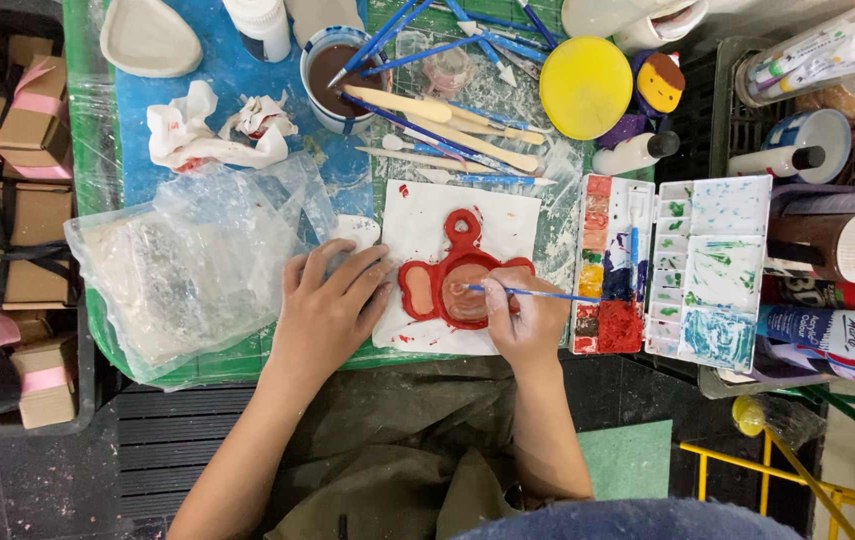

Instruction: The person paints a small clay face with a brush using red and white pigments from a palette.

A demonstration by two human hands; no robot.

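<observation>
A flat clay piece painted red (pixel 452 268), with a ring at its top and a lobe on its left, lies on a white tile (pixel 427 215). My right hand (pixel 525 318) is closed on a thin blue paintbrush (pixel 537 293); the brush tip touches the pale middle of the clay piece. My left hand (pixel 330 300) lies flat, fingers apart, on the tile's left edge and the crumpled clear plastic bag (pixel 187 265) beside it.
An open paint palette (pixel 677 270) with red, yellow, blue and green wells sits right of the tile. Behind are a cup of brown water (pixel 332 68) with brushes, wooden tools, crumpled tissue (pixel 202 130), a yellow lid (pixel 584 87) and paint bottles. Ribboned cardboard boxes (pixel 12 215) stand at left.
</observation>
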